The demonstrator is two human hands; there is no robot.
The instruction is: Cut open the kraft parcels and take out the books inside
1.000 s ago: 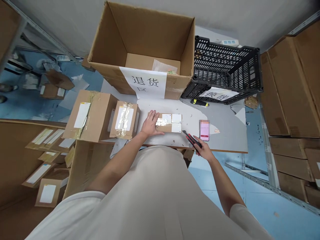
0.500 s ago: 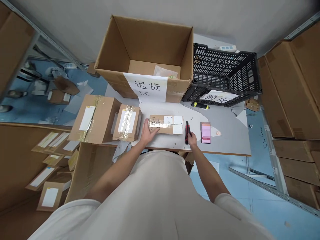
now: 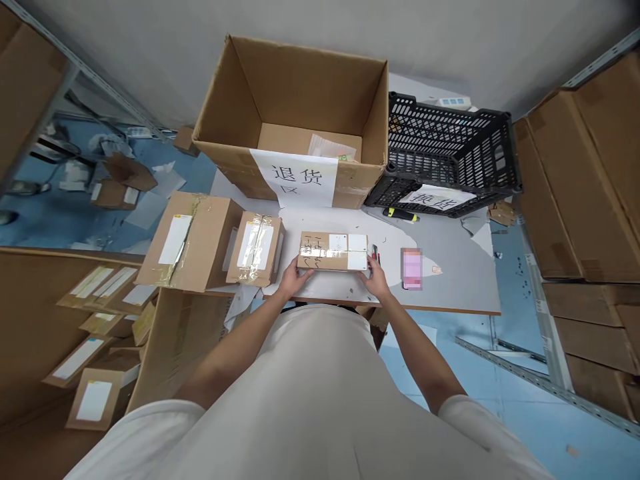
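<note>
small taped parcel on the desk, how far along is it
Done: nothing visibly opened; the small parcel is taped shut. In hand: left hand and right hand grip its two ends, the red cutter at its right end. Left: two taped boxes wait beside it.

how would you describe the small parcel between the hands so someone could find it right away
Start at the big open carton with the white paper sign at the back of the grey table. Just in front of it lies the small parcel, left hand and right hand at its ends. Unlike the two taped boxes to its left, it is flat and has handwriting.
</note>
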